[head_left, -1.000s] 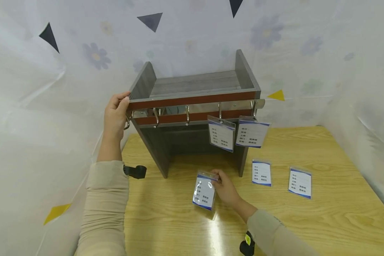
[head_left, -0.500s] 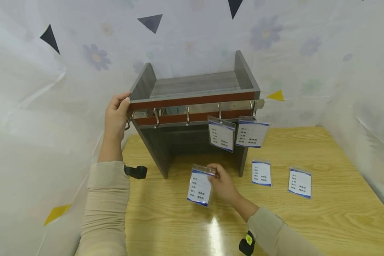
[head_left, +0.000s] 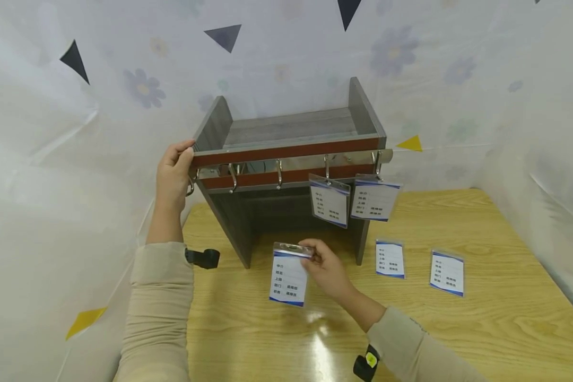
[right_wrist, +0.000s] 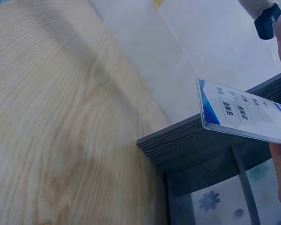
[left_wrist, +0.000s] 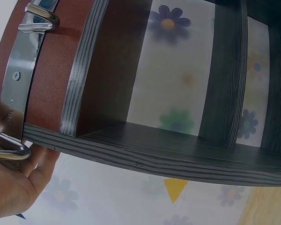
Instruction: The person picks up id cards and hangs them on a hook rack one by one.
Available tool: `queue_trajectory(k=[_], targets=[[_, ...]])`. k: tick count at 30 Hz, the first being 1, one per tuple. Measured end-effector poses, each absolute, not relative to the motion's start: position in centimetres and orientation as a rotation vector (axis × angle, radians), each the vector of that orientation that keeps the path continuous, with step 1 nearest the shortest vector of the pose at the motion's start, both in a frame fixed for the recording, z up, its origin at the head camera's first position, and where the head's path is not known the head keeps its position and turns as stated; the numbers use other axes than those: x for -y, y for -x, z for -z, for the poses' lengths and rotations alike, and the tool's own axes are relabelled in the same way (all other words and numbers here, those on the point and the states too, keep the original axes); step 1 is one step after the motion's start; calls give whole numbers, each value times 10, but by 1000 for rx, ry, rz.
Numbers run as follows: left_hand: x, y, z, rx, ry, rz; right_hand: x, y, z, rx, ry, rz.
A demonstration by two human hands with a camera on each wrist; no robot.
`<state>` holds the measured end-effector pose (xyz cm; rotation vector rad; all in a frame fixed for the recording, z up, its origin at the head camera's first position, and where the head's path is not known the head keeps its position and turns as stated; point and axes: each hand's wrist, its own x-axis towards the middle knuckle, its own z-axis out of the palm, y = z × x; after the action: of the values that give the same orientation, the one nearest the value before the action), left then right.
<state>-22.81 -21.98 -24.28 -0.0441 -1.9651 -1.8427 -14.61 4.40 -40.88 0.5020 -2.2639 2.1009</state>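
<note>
Gripping the shelf (head_left: 291, 127) is the left hand (head_left: 172, 174); the right hand (head_left: 328, 269) pinches a badge (head_left: 288, 277).

The left sleeve (head_left: 155, 313) is beige, wrinkled behind a wide cuff (head_left: 158, 262); the right sleeve (head_left: 410, 339) matches. The left wrist camera (head_left: 206, 258) is black; the right wrist camera (head_left: 363, 370), also black, has a yellow patch (head_left: 371, 360).

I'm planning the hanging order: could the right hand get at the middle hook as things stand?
Probably yes: the right hand holds a badge below the middle hook, which is bare, and nothing visible blocks the way up.
</note>
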Motion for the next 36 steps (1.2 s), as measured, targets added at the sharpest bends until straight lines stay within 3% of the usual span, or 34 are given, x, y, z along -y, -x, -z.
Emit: queue_trajectory(k=[7, 23, 36], targets=[[220, 228, 242, 2004, 28, 1810, -42, 140, 376, 2215, -580, -2067], [221, 227, 243, 2036, 44, 1782, -38, 158, 353, 2117, -704, -1986], [220, 226, 242, 2008, 42, 1811, -38, 150, 311, 2174, -787, -1941]])
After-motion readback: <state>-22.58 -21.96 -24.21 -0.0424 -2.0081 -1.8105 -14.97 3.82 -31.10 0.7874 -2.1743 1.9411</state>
